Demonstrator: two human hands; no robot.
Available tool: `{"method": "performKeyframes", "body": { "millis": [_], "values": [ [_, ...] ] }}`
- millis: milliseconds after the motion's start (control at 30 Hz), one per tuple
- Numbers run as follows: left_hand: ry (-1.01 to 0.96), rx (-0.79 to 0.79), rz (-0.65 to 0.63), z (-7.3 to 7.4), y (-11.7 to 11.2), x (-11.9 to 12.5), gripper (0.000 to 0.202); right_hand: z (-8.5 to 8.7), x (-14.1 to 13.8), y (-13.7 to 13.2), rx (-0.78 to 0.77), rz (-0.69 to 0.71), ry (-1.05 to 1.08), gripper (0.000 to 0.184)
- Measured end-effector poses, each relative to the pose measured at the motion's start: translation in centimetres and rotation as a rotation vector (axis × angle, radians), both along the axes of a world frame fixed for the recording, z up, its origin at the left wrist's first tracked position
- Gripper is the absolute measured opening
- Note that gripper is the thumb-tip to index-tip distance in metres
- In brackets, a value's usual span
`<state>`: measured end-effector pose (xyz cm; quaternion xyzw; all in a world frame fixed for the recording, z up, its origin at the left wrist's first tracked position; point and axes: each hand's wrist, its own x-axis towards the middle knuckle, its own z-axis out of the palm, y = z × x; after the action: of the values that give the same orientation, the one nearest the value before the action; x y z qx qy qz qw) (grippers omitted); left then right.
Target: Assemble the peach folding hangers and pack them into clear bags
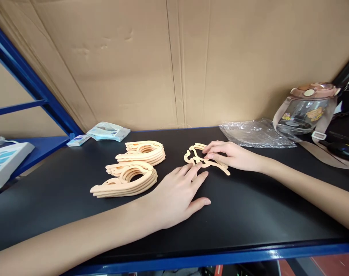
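Beige folding clothes hangers lie loosely on the black tabletop, with hooks pointing left. My right hand comes in from the right, its fingers and thumb closed on the hangers and hiding part of them. My left hand lies palm down in front, fingers stretched and thumb apart. Its fingertips touch or cover the near left part of the hangers; exact contact is hidden. To the left of my left hand are a near stack of folded hangers and a second stack just behind it.
A tissue packet and a small box lie at the back left. Clear plastic bags and a strapped water bottle occupy the back right. A cardboard wall stands behind; a blue edge borders the table's front.
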<state>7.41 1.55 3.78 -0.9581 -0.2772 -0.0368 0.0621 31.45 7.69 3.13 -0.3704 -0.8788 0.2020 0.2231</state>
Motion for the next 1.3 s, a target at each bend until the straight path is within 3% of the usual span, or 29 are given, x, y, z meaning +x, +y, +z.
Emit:
{"method": "performKeyframes", "body": {
  "millis": [133, 400, 633, 767, 867, 1033, 1300],
  "values": [
    [-0.019, 0.015, -0.004, -0.5, 0.0, -0.3, 0.057, 0.6, -0.1, -0.5, -0.051, 0.014, 0.028, 0.031],
    [-0.053, 0.057, -0.004, -0.9, -0.7, -1.5, 0.054, 0.8, -0.1, -1.0, 0.075, 0.039, -0.06, 0.026],
    [-0.149, 0.006, -0.035, -0.5, -1.2, -1.9, 0.052, 1.2, -0.6, -1.5, 0.314, -0.028, -0.197, 0.023],
    [-0.166, -0.093, -0.107, 0.1, -1.7, -1.8, 0.042, 1.0, -0.5, -1.2, 0.344, -0.02, -0.248, 0.026],
    [-0.158, -0.064, -0.143, -0.1, -1.5, -1.9, 0.042, 0.4, -0.7, -1.1, 0.337, -0.006, -0.263, 0.026],
    [-0.131, -0.122, -0.1, -0.8, -0.9, -2.0, 0.046, -0.1, -1.3, -1.2, 0.305, -0.021, -0.18, 0.023],
    [-0.202, -0.064, -0.022, -1.0, -1.0, -1.8, 0.054, 1.2, -1.0, -1.4, 0.252, -0.08, 0.061, 0.015]
  ]
}}
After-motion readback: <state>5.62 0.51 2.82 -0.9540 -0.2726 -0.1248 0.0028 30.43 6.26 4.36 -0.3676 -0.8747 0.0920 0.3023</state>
